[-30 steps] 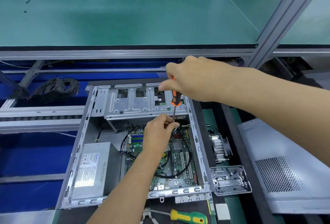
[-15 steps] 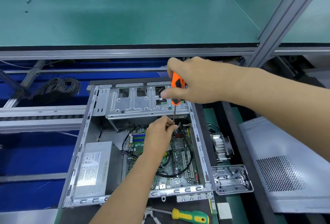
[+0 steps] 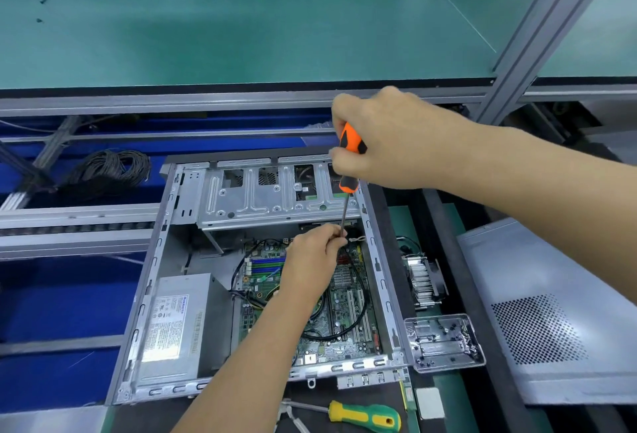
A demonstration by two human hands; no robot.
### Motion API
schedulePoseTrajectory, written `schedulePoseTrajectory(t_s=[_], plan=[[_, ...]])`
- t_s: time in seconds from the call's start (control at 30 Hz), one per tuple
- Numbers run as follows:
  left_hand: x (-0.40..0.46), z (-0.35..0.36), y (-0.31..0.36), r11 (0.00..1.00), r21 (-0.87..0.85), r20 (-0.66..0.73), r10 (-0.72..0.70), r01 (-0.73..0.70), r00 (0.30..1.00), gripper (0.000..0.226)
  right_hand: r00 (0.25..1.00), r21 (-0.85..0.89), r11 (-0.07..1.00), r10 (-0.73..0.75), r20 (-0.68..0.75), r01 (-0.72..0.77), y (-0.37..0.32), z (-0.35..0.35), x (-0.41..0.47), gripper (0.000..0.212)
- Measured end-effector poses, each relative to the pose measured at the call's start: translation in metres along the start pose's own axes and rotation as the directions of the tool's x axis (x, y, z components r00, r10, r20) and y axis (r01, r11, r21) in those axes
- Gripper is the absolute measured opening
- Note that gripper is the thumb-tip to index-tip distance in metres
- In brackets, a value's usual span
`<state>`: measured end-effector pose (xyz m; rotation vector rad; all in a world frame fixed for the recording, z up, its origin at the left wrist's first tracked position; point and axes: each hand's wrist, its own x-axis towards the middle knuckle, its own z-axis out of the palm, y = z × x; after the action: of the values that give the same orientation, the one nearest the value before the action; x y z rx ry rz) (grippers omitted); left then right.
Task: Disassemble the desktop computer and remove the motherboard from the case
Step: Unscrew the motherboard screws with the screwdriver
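Head view: screwdriver [image 3: 349, 160] near case [image 3: 374, 253] edge.

A single wide-angle view from the person's head looks forward and steeply down, close over the open computer case [image 3: 262, 281], which fills the lower middle of the frame. Beyond the case the view reaches a green bench [image 3: 241, 29]; straight edges bow toward the frame's borders.

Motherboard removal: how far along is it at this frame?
Done: side panel and heatsink lie outside the case. In hand: right hand grips the orange screwdriver; left hand steadies its shaft. Left: motherboard and power supply remain inside.
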<state>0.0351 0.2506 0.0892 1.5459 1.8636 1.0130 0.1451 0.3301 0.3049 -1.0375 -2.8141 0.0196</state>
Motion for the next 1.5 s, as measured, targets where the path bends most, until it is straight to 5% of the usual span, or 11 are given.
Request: schedulePoseTrajectory(t_s=[0.33, 0.8, 1.5], plan=[[0.008, 0.01, 0.023, 0.991, -0.06, 0.023, 0.118, -0.116, 0.993, 0.011, 0.996, -0.108, 0.994, 0.014, -0.089, -0.023, 0.007, -0.019, -0.012, 0.027], [0.008, 0.025, 0.014, 0.994, -0.076, 0.137, -0.071, 0.082, 0.988, 0.013, 0.999, -0.216, 0.976, -0.038, -0.003, 0.036, -0.003, 0.007, -0.011, 0.031], [0.006, 0.03, 0.008, 0.996, -0.069, 0.137, -0.053, 0.063, 0.989, 0.015, 1.0, -0.177, 0.984, -0.001, 0.025, 0.005, 0.003, 0.012, -0.011, 0.035]])
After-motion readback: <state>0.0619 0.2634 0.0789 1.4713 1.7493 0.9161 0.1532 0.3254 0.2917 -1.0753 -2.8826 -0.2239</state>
